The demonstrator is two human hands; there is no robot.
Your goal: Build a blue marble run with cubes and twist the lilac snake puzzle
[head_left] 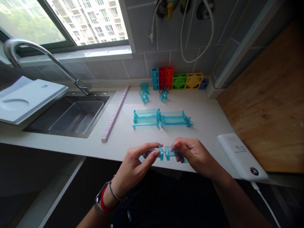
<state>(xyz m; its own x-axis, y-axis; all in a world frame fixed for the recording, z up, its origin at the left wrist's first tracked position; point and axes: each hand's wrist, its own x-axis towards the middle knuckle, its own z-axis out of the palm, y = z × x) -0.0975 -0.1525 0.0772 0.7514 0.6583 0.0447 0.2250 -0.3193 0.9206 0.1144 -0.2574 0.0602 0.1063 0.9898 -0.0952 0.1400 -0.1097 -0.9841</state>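
My left hand [135,164] pinches a short clear-blue plastic track piece [158,152] at the counter's front edge. My right hand [192,155] grips a second clear-blue track piece [171,152]. The two pieces' ends face each other with a small gap between them. Further back on the white counter [204,110] lie several longer blue track pieces [161,117] side by side, and two curved blue pieces [144,92] [163,93] near the wall.
A row of coloured plastic blocks [178,79] stands against the tiled wall. A steel sink [71,115] with a tap [42,53] is at left, edged by a lilac strip [115,114]. A white device [241,155] and a wooden board [268,104] are at right.
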